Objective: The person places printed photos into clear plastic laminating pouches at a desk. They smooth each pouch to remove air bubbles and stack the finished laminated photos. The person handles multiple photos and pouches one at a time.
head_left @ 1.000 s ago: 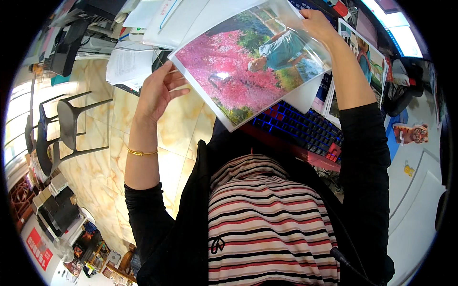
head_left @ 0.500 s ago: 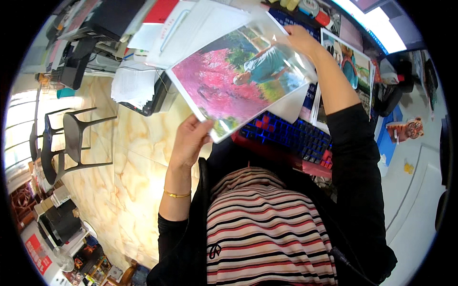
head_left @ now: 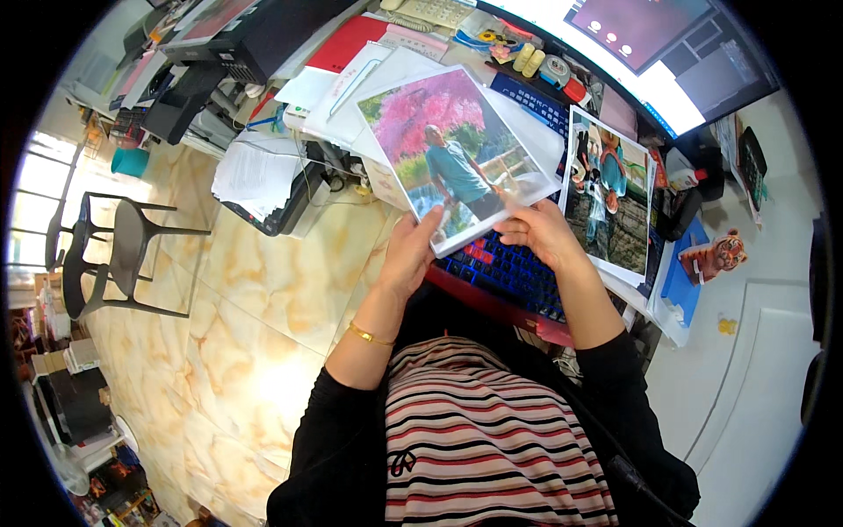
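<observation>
A large photo print with a white border shows a person in a teal shirt before pink blossoms. I hold it tilted over the keyboard's left part, upright to my view. My left hand pinches its lower left corner, thumb on the front. My right hand grips the lower right edge, with some fingers lying across the front. Beneath the print, the backlit keyboard with blue and red keys is partly covered. Another photo print lies on the desk right of my right hand.
A monitor stands at the back right. Papers and a red folder lie behind the print, near a black printer. Stacked white sheets rest on a machine at the left. A tiger figure stands at the right.
The print has been turned from sideways to upright in my view. My right hand has come down from its far corner to the near edge, and my left hand has moved right.
</observation>
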{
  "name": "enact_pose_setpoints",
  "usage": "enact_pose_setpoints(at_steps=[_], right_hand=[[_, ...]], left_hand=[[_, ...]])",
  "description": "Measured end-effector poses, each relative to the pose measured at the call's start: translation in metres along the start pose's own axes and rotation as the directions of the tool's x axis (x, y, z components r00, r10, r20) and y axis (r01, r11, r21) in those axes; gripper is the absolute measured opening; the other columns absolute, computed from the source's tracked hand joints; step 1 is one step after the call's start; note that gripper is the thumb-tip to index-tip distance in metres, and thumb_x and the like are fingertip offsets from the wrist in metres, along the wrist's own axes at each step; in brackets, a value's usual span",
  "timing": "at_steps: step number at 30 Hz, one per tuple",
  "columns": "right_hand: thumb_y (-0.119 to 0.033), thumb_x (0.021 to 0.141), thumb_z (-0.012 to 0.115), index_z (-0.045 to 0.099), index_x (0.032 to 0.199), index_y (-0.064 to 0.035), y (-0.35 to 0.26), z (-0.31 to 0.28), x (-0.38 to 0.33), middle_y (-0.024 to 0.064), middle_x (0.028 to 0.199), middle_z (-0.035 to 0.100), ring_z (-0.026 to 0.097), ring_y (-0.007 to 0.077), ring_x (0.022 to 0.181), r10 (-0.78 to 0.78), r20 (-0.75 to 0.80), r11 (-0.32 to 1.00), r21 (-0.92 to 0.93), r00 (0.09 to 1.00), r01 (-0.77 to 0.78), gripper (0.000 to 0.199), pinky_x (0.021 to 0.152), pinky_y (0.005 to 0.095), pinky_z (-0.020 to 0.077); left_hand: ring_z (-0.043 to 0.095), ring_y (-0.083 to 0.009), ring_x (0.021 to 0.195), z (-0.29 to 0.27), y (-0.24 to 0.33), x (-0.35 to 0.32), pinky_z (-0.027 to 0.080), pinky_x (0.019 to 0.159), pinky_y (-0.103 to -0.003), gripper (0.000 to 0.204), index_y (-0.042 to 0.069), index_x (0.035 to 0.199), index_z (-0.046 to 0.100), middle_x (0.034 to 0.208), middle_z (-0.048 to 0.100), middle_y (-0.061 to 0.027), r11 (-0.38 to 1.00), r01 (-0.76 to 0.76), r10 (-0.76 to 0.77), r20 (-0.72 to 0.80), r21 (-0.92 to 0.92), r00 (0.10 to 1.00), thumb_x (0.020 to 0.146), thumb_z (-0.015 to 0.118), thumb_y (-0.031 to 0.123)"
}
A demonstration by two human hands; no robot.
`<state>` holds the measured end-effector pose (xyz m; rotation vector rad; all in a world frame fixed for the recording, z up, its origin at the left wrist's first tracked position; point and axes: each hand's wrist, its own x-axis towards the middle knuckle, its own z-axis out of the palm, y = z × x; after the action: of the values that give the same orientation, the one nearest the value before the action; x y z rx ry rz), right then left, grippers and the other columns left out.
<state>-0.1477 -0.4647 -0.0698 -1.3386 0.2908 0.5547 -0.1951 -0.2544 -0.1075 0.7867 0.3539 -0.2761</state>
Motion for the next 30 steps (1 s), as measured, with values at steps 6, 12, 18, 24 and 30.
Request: enact_pose_setpoints(at_steps=[6, 12, 18, 24, 30], right_hand=[[-0.012, 0.086, 0.060, 0.050, 0.115, 0.0047, -0.014, -0.023, 0.007, 0.0144, 0.091, 0.064, 0.068, 0.0207, 0.075, -0.057, -0.133, 0.979, -0.201, 0.990, 0.029, 0.035, 0.056, 0.0298, 0.0563], [-0.014, 0.084, 0.064, 0.051, 0.112, 0.0051, -0.037, -0.021, 0.040, 0.0150, 0.090, 0.062, 0.068, 0.0236, 0.068, -0.020, -0.123, 0.897, -0.441, 0.992, -0.036, 0.036, 0.052, 0.0320, 0.0575], [-0.029, 0.079, 0.072, 0.056, 0.088, 0.0026, -0.039, -0.024, 0.061, 0.0134, 0.075, 0.062, 0.066, 0.0246, 0.058, 0.003, -0.099, 0.771, -0.634, 0.995, -0.065, 0.036, 0.047, 0.0355, 0.0563], [-0.031, 0.079, 0.072, 0.054, 0.073, -0.0001, -0.035, -0.019, 0.063, 0.0129, 0.067, 0.063, 0.064, 0.0214, 0.051, -0.070, -0.134, 0.691, -0.721, 0.988, -0.049, 0.036, 0.043, 0.0325, 0.0536], [-0.033, 0.079, 0.071, 0.055, 0.070, -0.0004, -0.030, -0.018, 0.063, 0.0113, 0.065, 0.062, 0.062, 0.0182, 0.050, -0.107, -0.192, 0.677, -0.732, 0.976, -0.070, 0.038, 0.041, 0.0306, 0.0514]], left_hand=[[0.060, -0.0119, 0.055, -0.001, 0.029, 0.001, 0.048, 0.043, -0.023, 0.028, -0.002, 0.112, 0.049, 0.081, 0.063, -0.0070, 0.842, -0.087, 0.071, 0.050, 0.532, 0.996, 0.089, 0.056, 0.014], [0.055, -0.0099, 0.060, -0.022, 0.038, 0.011, 0.046, 0.050, -0.022, 0.025, 0.005, 0.100, 0.055, 0.078, 0.058, -0.0014, 0.946, -0.028, 0.084, -0.159, 0.324, 0.984, 0.087, 0.064, 0.025], [0.062, -0.0116, 0.073, -0.027, -0.009, -0.003, 0.054, 0.061, -0.026, 0.023, 0.004, 0.099, 0.058, 0.087, 0.063, -0.0027, 0.998, 0.039, -0.029, -0.165, 0.059, 0.986, 0.087, 0.066, 0.023], [0.060, -0.0105, 0.074, -0.018, -0.015, -0.004, 0.053, 0.061, -0.026, 0.018, 0.003, 0.095, 0.060, 0.086, 0.062, -0.0026, 0.996, -0.004, 0.020, -0.175, 0.094, 0.984, 0.089, 0.063, 0.020], [0.059, -0.0109, 0.077, -0.011, -0.015, -0.008, 0.054, 0.061, -0.027, 0.016, 0.002, 0.095, 0.060, 0.087, 0.062, -0.0030, 0.993, -0.061, 0.079, -0.179, 0.102, 0.981, 0.089, 0.062, 0.018]])
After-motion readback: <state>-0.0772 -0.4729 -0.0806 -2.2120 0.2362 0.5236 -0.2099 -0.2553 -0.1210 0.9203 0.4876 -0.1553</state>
